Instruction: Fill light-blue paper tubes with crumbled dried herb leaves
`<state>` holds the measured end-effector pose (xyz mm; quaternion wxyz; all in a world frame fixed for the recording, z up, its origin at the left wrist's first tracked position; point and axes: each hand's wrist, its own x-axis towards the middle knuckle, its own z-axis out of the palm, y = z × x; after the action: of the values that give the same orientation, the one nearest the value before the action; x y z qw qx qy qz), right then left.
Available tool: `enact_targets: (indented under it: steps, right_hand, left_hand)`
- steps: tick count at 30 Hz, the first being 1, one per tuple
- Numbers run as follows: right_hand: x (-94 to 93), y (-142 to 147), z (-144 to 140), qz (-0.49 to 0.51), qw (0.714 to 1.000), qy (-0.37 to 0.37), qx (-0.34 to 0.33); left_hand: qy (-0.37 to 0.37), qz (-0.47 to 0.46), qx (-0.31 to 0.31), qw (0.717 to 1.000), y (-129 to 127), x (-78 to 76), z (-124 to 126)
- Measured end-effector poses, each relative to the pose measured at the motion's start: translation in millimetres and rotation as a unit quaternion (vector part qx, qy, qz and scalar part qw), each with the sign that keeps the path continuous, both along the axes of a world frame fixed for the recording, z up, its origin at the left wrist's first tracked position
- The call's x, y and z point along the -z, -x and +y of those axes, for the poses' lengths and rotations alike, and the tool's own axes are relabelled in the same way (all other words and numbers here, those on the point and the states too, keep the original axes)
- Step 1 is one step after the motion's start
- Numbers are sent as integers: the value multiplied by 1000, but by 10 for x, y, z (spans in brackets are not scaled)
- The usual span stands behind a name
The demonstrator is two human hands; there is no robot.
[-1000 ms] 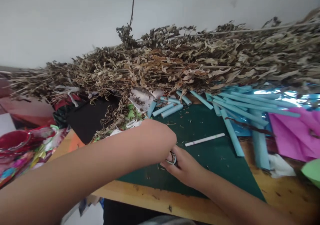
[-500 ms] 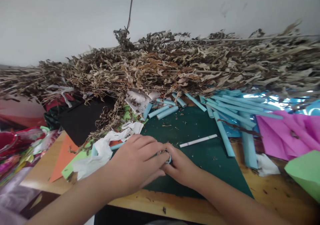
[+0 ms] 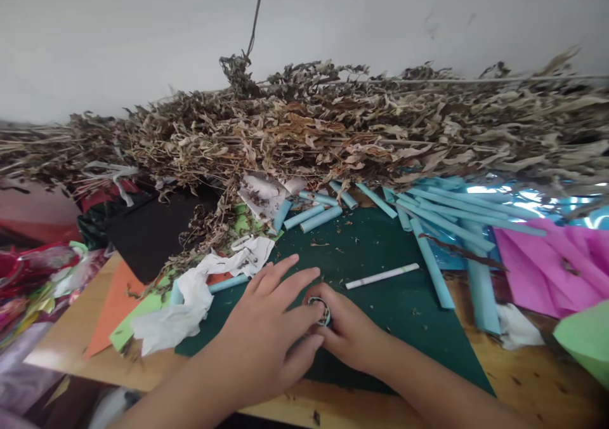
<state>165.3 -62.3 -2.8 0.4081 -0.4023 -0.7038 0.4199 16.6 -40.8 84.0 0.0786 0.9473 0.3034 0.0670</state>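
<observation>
My right hand [image 3: 345, 327] is wrapped round a short light-blue paper tube [image 3: 326, 315], its round end facing up. Dried leaf bits show inside the tube's mouth. Beside it, my left hand [image 3: 271, 327] has its fingers spread, the index fingertip at the tube's rim and the thumb close below. I cannot tell whether the left fingers touch the leaf bits. Both hands are above a dark green sheet [image 3: 428, 346]. On that sheet, a thin white paper stick [image 3: 383, 276] lies just beyond the right hand.
Dried leafy stalks [image 3: 295, 134] are heaped along the wall. Several light-blue paper tubes [image 3: 451, 210] lie at the back right, near pink paper [image 3: 542, 270] and green paper [image 3: 585, 337]. White tissue [image 3: 185, 308], orange paper [image 3: 114, 308] and a black sheet [image 3: 147, 232] lie left.
My left hand has drawn back slightly, its fingers now spread apart, and the tube's leaf-filled mouth shows more. My right hand keeps its hold. The view has shifted a little.
</observation>
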Motion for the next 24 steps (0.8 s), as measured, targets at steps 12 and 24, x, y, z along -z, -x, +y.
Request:
enact_targets:
  steps: [12, 24]
  right_hand:
    - [0, 84, 93, 129, 990, 48, 10]
    - [76, 141, 76, 109, 994, -2, 32]
  left_hand:
    - [1, 102, 0, 995, -114, -76, -21]
    - [-1, 79, -3, 997, -89, -63, -79]
